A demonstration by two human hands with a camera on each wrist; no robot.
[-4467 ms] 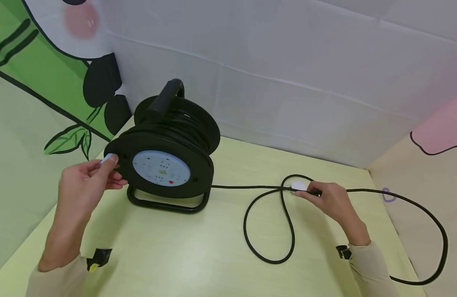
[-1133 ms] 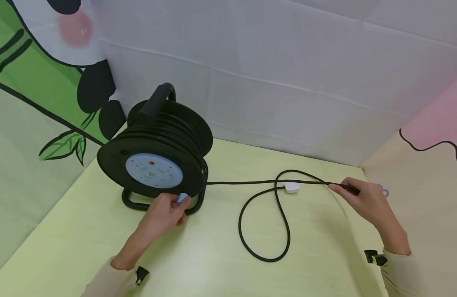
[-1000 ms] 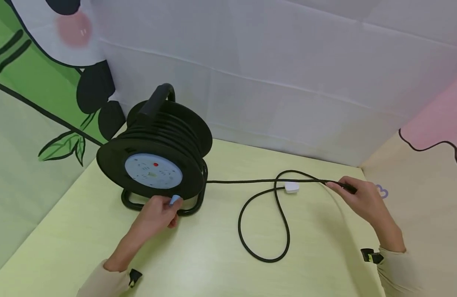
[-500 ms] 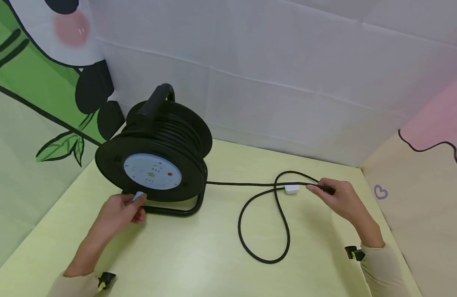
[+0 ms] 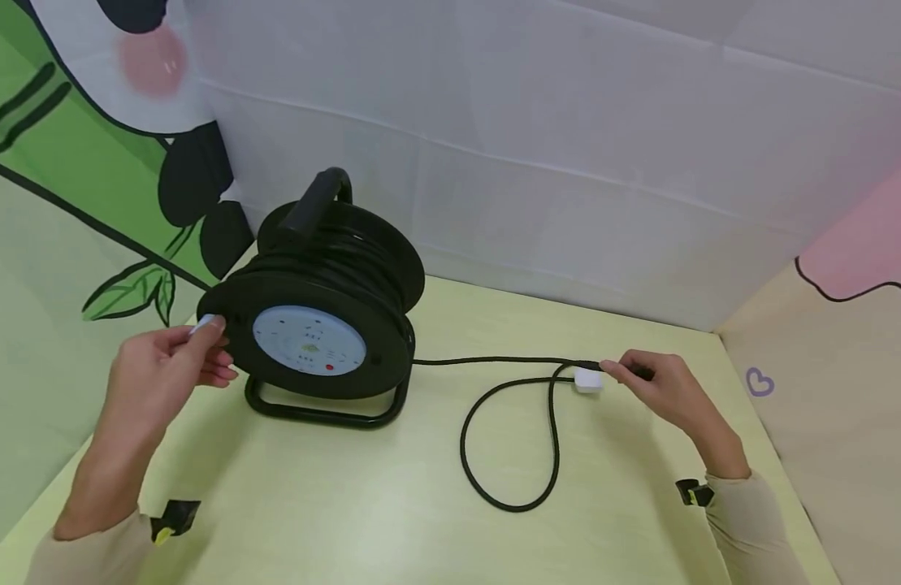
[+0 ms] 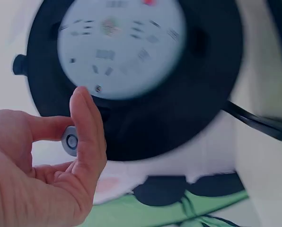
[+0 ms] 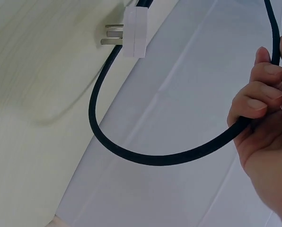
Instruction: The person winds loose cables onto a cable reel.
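A black cable reel [image 5: 392, 357] stands at the table's left, cable wound on its drum and a pale blue socket panel [image 5: 309, 341] on its face. My left hand [image 5: 153, 370] pinches the reel's light blue crank knob [image 5: 205, 320] at the flange's left edge; in the left wrist view the knob [image 6: 71, 141] sits between thumb and fingers. To the right, my right hand [image 5: 665, 394] holds the black cable [image 5: 494, 358], its fingers curled round it. The cable's white plug [image 5: 587, 380] hangs or lies just left of that hand; the right wrist view shows its metal pins [image 7: 111, 41].
A loop of loose cable [image 5: 512, 508] lies on the pale yellow table [image 5: 392, 504] between reel and right hand. A black frame foot [image 5: 326, 417] supports the reel, with a carrying handle [image 5: 318, 199] on top. A fabric backdrop [image 5: 530, 179] rises behind.
My left hand has circled with the knob from below the reel to its left edge, turning the socket panel. The right hand has shifted left, nearer the plug. The big cable bend at the right is gone.
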